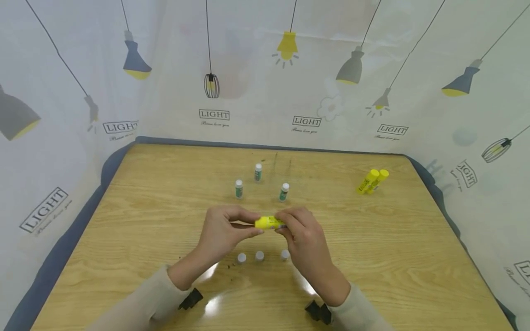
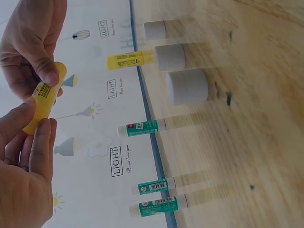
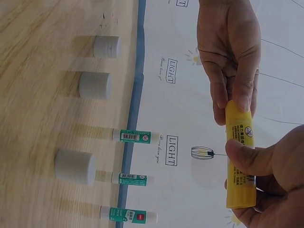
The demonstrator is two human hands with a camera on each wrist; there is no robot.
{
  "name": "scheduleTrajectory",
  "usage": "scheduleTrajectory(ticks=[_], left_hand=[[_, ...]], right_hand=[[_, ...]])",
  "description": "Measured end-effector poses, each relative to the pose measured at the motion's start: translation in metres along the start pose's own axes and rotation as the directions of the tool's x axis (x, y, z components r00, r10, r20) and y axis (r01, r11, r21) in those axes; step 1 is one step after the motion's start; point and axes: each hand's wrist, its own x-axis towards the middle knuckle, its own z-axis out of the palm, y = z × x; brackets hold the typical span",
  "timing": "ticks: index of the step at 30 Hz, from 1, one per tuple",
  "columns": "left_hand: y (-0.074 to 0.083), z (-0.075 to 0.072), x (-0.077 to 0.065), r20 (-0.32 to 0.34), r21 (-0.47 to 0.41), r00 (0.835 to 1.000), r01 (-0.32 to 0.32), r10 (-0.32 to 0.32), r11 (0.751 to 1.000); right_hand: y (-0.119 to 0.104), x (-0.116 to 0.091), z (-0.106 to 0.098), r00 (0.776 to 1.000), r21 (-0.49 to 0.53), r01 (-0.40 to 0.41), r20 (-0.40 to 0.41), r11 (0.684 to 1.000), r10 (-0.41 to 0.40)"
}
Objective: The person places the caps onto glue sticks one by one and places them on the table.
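Observation:
A yellow glue stick lies level between both hands above the middle of the table. My left hand pinches one end with thumb and fingertips. Around the printed body, the thumb and fingers of my right hand grip the other end, covering part of it in the head view. The right wrist view shows black print on the yellow barrel. Below the hands, three white caps sit in a loose row. Beyond them stand three green-and-white glue sticks, white ends up.
Two more yellow glue sticks stand side by side at the right rear of the wooden table. Small dark specks lie near the white caps. A lamp-patterned cloth closes off the back and sides.

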Motion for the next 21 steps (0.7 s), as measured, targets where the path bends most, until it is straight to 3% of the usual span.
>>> scheduleTrajectory(ticks=[12, 21], left_hand=[[-0.0024, 0.0012, 0.003, 0.008, -0.003, 0.999, 0.041, -0.041, 0.999], [-0.0047, -0.001, 0.0036, -0.015, 0.098, 0.999, 0.045, -0.043, 0.994]], right_hand=[[0.0033, -0.0014, -0.0027, 0.999, -0.004, -0.046, 0.025, 0.999, 0.046], [0.0029, 0.0009, -0.0037, 0.994, -0.02, -0.059, 0.09, 0.998, 0.061]])
